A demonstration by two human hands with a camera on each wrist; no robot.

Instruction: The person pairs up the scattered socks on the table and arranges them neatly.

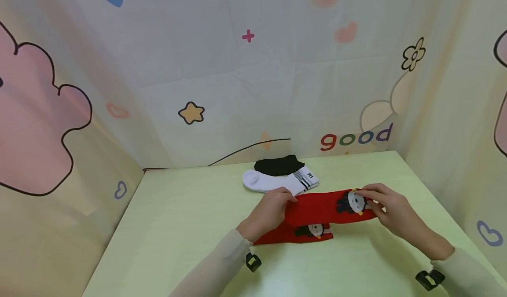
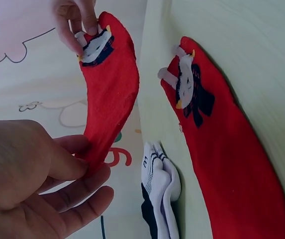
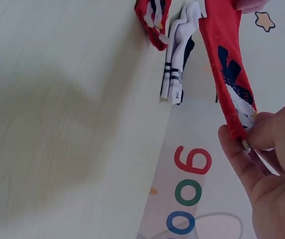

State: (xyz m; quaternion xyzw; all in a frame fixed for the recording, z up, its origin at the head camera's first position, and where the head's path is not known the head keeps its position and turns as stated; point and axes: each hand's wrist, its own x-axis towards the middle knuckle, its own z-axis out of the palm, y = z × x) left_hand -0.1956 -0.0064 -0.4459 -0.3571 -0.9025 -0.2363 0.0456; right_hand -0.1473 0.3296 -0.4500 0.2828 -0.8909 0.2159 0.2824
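Stretched between both hands is a red sock (image 1: 317, 207) with a white-faced cartoon animal near its cuff. The left hand (image 1: 271, 213) pinches its toe end between thumb and fingers, as the left wrist view shows. At the cuff end, the right hand (image 1: 390, 207) pinches the sock with thumb and fingertips over the cartoon. A second red sock (image 2: 222, 144) with the same cartoon lies on the table, partly covered in the head view by the held sock and the left hand. In the right wrist view only the cuff of that lying sock (image 3: 152, 22) shows.
Behind the hands, a pair of white socks (image 1: 265, 183) with black stripes lies on the pale table (image 1: 178, 218), against black socks (image 1: 277, 166) at the back. A printed curtain (image 1: 245, 90) encloses the table's back and sides.
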